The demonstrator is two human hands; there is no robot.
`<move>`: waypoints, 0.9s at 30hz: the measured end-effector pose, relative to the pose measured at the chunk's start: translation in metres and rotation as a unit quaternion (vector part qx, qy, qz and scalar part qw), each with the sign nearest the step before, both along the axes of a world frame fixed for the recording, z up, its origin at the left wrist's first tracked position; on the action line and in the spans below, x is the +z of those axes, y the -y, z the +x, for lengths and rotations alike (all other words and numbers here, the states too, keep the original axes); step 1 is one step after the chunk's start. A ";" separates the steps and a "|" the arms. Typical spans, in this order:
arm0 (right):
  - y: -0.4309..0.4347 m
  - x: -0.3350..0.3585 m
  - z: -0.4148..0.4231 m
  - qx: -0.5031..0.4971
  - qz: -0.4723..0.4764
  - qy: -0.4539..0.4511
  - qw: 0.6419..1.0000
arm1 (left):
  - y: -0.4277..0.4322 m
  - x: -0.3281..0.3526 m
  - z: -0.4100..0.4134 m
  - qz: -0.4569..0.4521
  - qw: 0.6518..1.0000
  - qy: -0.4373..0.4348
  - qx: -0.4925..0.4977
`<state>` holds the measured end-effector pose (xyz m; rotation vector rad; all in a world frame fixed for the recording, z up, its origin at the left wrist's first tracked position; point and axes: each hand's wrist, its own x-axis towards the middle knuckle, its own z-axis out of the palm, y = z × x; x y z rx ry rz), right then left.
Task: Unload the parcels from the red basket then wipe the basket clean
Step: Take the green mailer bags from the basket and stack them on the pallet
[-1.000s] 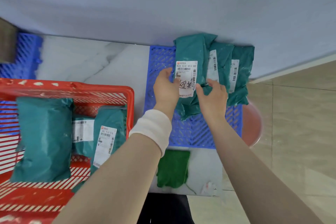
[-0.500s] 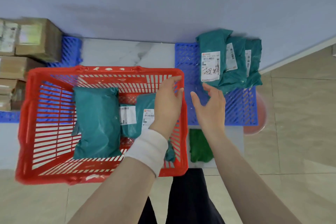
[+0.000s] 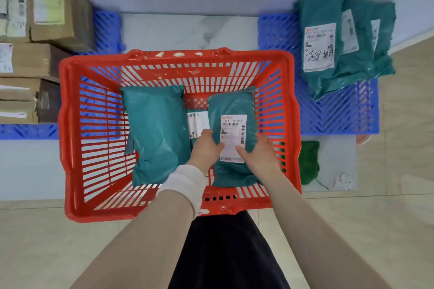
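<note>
The red basket (image 3: 178, 54) stands on the floor right in front of me. Inside lie three teal parcels: a plain one (image 3: 155, 129) on the left, a labelled one (image 3: 232, 105) on the right, and one (image 3: 197, 119) between and partly under them. My left hand (image 3: 204, 148) grips the labelled parcel's left edge, thumb by the label. My right hand (image 3: 258, 151) grips its right edge, thumb on the label. The folded green cloth (image 3: 308, 162) lies on the floor to the right of the basket.
A pile of teal parcels (image 3: 347, 54) leans against the wall on a blue pallet (image 3: 340, 115) at the right. Stacked cardboard boxes (image 3: 56, 14) sit on another blue pallet (image 3: 108, 28) at the left. White smears dot the basket's rim.
Both hands let go of the parcel set on the right pallet pile, swung left over the basket, then dropped inside and closed on the labelled parcel.
</note>
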<state>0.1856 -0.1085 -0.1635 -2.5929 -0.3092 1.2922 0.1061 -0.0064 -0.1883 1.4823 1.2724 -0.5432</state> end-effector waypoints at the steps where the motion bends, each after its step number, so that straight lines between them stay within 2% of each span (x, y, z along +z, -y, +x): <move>1: -0.002 -0.013 0.001 0.008 -0.025 -0.005 1.000 | 0.002 -0.014 -0.001 -0.015 1.000 -0.005 0.007; 6: -0.022 -0.056 0.007 -0.009 -0.092 0.035 0.995 | 0.003 -0.055 0.010 -0.043 0.997 -0.021 0.064; 10: -0.033 -0.055 0.009 -0.017 -0.113 0.070 0.991 | -0.004 -0.063 0.009 -0.062 0.992 -0.015 0.106; 17: -0.031 0.004 0.011 0.001 -0.019 0.067 0.998 | -0.015 -0.006 -0.008 -0.105 0.982 0.015 0.155; 23: -0.017 0.091 0.017 -0.071 0.065 0.013 0.995 | -0.017 0.066 -0.019 -0.122 0.967 0.090 0.205; 27: 0.006 0.138 0.022 -0.109 0.118 0.008 0.987 | -0.009 0.104 -0.011 -0.123 0.960 0.140 0.210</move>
